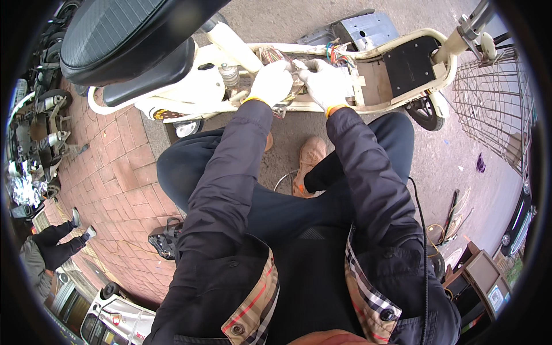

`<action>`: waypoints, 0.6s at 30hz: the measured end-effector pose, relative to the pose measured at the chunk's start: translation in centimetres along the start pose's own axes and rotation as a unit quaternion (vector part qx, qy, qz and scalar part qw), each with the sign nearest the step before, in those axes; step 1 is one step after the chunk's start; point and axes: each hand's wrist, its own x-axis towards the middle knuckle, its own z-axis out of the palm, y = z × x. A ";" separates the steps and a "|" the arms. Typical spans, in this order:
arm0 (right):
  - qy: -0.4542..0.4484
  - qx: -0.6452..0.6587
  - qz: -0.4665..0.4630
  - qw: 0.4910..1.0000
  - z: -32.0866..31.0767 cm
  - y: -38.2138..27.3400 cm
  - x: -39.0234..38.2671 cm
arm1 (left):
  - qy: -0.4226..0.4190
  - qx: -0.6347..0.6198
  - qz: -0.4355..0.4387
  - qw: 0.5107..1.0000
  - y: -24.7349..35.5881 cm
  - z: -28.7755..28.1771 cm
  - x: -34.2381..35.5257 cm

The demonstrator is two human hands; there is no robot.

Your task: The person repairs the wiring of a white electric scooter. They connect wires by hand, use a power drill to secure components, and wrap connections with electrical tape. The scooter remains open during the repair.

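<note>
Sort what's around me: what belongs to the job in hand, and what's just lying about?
Seemingly the job:
- cream scooter
- coloured wires by your gloved hands

Probably just lying about:
- purple scrap
- brown cabinet

1 cream-framed metal scooter point(233, 47) has 2 white-gloved hands point(271, 85) at its middle, 2 black padded seats point(118, 43) at its left end, and 1 grey wire basket point(495, 102) by its right end.

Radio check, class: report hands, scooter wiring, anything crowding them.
White-gloved left hand and right hand: nearly together, grips unclear. Thin multicoloured wires: exposed near right hand. Black padded seat: left, apart from hands.
</note>
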 end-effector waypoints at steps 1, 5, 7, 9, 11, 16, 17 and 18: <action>-0.003 0.013 -0.006 1.000 -0.1 -0.1 0.1 | 0.026 -0.086 -0.018 0.996 -0.4 0.6 0.5; -0.039 0.080 0.055 0.994 -0.5 -0.5 -0.2 | -0.011 -0.452 -0.226 0.863 -0.6 0.9 0.9; -0.068 0.165 0.076 0.981 -0.3 -0.3 -0.3 | -0.010 -0.561 -0.327 0.760 0.6 0.8 0.9; -0.088 0.088 0.047 0.991 0.0 0.2 -0.2 | -0.002 -0.574 -0.346 0.742 1.4 0.3 0.9; -0.113 0.117 -0.001 0.987 0.7 0.8 0.4 | 0.014 -0.576 -0.345 0.741 2.0 0.1 0.8; -0.136 -0.092 -0.133 0.977 1.5 3.0 0.8 | 0.013 -0.561 -0.290 0.776 2.2 -0.2 0.2; -0.135 -0.154 -0.156 0.966 1.6 3.1 0.8 | 0.011 -0.553 -0.277 0.786 2.1 -0.3 0.2; -0.104 -0.128 -0.173 0.971 1.8 3.2 0.7 | 0.009 -0.537 -0.278 0.796 2.1 -0.3 0.1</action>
